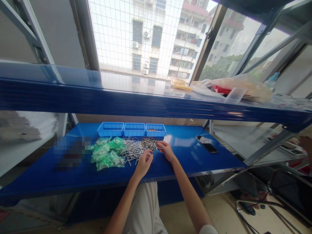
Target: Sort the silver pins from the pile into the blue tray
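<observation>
two sorts adjoin on the table [185, 164]: silver fasteners [133, 150] left, bronze-toned fasteners [148, 143] right. left hand [145, 161] loosely curled, right hand [166, 151] narrowed beside the latter; whether either grips any cannot be told. light fingertip picking should avoid mixing.

From where I sit, I can read no text, label, brand, number or sign. The green packets [108, 152], the blue bins [110, 133] and the phone [207, 145] give me no legible letter. On the bags [255, 87] up on the shelf [136, 102] and the buildings [117, 42] outside, any print is too small or blurred.
</observation>
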Demonstrator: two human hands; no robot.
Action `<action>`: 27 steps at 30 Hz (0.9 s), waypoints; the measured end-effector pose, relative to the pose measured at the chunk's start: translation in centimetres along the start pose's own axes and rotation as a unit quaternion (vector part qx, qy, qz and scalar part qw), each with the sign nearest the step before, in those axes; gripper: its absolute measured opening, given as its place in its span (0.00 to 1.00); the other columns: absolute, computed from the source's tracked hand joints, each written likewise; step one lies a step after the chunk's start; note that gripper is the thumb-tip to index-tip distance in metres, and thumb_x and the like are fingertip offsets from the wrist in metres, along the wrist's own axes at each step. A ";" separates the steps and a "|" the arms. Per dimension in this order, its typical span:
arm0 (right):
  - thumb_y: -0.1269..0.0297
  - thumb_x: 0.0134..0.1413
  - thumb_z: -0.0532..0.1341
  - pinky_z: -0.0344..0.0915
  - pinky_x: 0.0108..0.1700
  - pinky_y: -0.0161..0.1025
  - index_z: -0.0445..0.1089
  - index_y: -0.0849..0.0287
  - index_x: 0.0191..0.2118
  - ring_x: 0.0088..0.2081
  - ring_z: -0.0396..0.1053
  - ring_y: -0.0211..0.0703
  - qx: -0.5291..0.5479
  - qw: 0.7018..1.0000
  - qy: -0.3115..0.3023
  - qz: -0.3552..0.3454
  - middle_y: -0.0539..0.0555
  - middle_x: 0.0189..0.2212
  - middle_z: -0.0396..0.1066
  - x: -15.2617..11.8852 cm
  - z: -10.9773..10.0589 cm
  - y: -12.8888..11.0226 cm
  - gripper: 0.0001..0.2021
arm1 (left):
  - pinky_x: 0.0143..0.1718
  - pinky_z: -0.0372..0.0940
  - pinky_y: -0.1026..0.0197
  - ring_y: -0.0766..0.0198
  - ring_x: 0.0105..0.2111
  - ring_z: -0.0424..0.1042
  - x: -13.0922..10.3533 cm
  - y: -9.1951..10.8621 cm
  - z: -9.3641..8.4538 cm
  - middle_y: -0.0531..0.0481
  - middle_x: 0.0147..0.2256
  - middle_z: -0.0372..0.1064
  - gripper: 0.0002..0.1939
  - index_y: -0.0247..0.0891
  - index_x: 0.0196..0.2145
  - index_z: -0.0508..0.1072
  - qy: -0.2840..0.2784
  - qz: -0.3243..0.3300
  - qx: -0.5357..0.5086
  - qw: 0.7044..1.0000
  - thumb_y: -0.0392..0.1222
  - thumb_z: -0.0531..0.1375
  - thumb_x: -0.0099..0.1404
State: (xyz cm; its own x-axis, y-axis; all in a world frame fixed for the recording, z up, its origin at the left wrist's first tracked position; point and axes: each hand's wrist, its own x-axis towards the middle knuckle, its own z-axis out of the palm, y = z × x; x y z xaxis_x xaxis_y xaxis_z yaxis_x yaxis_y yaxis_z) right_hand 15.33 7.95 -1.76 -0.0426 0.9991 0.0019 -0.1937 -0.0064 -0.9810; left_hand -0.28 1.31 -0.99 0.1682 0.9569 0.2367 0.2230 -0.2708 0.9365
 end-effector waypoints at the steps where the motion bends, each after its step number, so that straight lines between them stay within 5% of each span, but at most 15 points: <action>1: 0.55 0.33 0.66 0.57 0.23 0.31 0.73 0.60 0.33 0.24 0.63 0.35 -0.006 1.000 0.010 -0.002 0.52 0.25 0.70 0.3 0.1 -0.2 0.17 | 0.24 0.59 0.66 0.67 0.24 0.67 0.0 0.0 0.0 0.54 0.25 0.66 0.12 0.38 0.38 0.63 0.003 -0.002 -0.001 1.000 0.47 0.50 0.60; 5: 0.53 0.37 0.64 0.63 0.28 0.33 0.73 0.60 0.36 0.29 0.68 0.38 -0.025 0.995 0.081 -0.061 0.54 0.30 0.72 2.8 0.9 -2.2 0.19 | 0.25 0.60 0.65 0.66 0.24 0.68 0.0 0.0 0.0 0.54 0.25 0.65 0.11 0.38 0.36 0.64 0.006 -0.001 -0.002 1.000 0.46 0.50 0.59; 11: 0.57 0.41 0.62 0.67 0.32 0.36 0.71 0.61 0.41 0.35 0.70 0.43 -0.157 0.975 0.058 -0.146 0.57 0.36 0.73 5.4 1.0 -4.7 0.19 | 0.27 0.62 0.64 0.65 0.25 0.68 0.1 -0.4 -0.1 0.53 0.25 0.66 0.11 0.37 0.34 0.66 0.004 0.009 0.004 1.000 0.46 0.49 0.60; 20: 0.65 0.44 0.60 0.64 0.38 0.38 0.73 0.60 0.37 0.34 0.70 0.42 -0.412 0.897 0.103 -0.118 0.55 0.35 0.73 1.8 -3.7 -2.1 0.12 | 0.30 0.62 0.63 0.65 0.26 0.68 0.0 -0.1 -0.6 0.52 0.25 0.67 0.13 0.37 0.30 0.68 -0.010 0.024 0.035 0.999 0.46 0.49 0.60; 23: 0.64 0.42 0.61 0.62 0.40 0.39 0.71 0.60 0.40 0.36 0.68 0.43 -0.450 0.880 0.121 -0.093 0.56 0.38 0.70 1.1 -3.9 -1.0 0.15 | 0.30 0.62 0.63 0.64 0.26 0.68 -0.1 0.2 -0.8 0.51 0.25 0.67 0.13 0.37 0.30 0.68 -0.012 0.021 0.046 0.999 0.47 0.49 0.60; 27: 0.61 0.49 0.58 0.59 0.41 0.37 0.69 0.56 0.45 0.41 0.65 0.44 -0.555 0.815 0.143 -0.082 0.56 0.42 0.66 0.7 -3.0 0.0 0.16 | 0.31 0.63 0.63 0.64 0.26 0.68 -0.2 0.3 -1.0 0.51 0.25 0.67 0.13 0.37 0.29 0.68 -0.010 0.014 0.053 0.998 0.47 0.49 0.60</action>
State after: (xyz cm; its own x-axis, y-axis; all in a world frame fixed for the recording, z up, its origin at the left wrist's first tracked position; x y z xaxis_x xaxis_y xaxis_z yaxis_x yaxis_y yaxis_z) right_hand 18.26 8.81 -2.31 0.1561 0.9524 0.2618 0.8400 0.0114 -0.5425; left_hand -1.21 1.12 -0.48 0.1957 0.9466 0.2562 0.3184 -0.3084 0.8964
